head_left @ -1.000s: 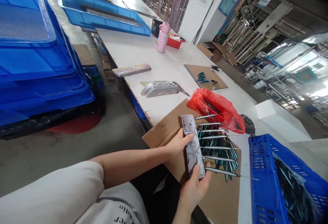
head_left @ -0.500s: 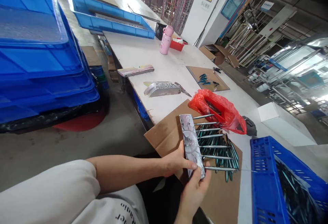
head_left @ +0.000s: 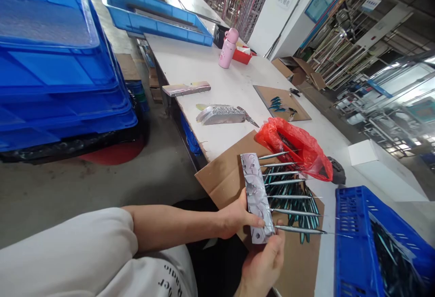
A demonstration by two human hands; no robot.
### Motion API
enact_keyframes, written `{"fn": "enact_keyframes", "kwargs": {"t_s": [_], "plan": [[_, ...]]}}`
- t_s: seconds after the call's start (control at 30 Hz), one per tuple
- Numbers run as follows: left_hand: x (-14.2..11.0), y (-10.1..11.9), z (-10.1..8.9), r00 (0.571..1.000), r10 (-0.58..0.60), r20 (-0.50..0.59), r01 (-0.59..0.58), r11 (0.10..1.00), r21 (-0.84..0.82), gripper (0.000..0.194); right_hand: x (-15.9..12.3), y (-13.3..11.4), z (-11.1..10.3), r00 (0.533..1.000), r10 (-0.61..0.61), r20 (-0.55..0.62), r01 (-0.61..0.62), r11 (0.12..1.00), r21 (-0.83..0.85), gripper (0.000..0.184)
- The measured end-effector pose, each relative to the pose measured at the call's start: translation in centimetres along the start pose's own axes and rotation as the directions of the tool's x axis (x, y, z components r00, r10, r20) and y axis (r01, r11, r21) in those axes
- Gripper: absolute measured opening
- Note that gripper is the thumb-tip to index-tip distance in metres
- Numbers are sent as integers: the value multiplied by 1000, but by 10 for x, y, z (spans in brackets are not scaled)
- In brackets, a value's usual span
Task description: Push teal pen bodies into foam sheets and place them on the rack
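Observation:
I hold a long grey block [head_left: 255, 192] with both hands, over a sheet of cardboard [head_left: 224, 174] at the table's near edge. Several thin metal spikes [head_left: 292, 197] stick out of the block's right side in a row. My left hand [head_left: 236, 217] grips the block's lower left side, thumb on its face. My right hand [head_left: 263, 263] closes on the block's bottom end from below. A pile of dark teal pieces [head_left: 299, 197] lies on the cardboard under the spikes.
A red plastic bag [head_left: 295, 145] lies beyond the block. A blue crate [head_left: 353, 242] holding teal pieces stands at the right. Further off are two silver blocks [head_left: 220, 114], a small cardboard [head_left: 282, 102], a pink bottle [head_left: 227, 47] and a white box [head_left: 384, 170]. Stacked blue bins [head_left: 57, 70] stand left.
My left hand slid down from the block's upper part to its lower part. The block dropped slightly toward me; the camera view shifted a little.

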State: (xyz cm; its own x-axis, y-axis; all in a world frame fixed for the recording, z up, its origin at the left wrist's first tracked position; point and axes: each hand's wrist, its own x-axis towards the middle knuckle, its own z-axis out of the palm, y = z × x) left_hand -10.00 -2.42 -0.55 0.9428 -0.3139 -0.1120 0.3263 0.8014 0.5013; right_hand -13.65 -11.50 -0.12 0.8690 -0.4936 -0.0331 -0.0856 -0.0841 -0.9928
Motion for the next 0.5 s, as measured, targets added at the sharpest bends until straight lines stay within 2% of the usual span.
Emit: {"fn": "enact_keyframes", "kwargs": {"t_s": [0.1, 0.27, 0.5], "plan": [[1, -1, -3, 999, -30, 18, 31, 999, -42, 87, 7, -4, -4, 981, 191, -43, -181, 967, 181, 49], [2, -1, -4, 998, -62, -6, 61, 998, -28, 90, 19, -14, -8, 974, 169, -151, -130, 963, 237, 42], [2, 0, -1, 999, -29, -43, 29, 1000, -5, 93, 19, -14, -5, 971, 157, -179, -113, 966, 233, 27]]}}
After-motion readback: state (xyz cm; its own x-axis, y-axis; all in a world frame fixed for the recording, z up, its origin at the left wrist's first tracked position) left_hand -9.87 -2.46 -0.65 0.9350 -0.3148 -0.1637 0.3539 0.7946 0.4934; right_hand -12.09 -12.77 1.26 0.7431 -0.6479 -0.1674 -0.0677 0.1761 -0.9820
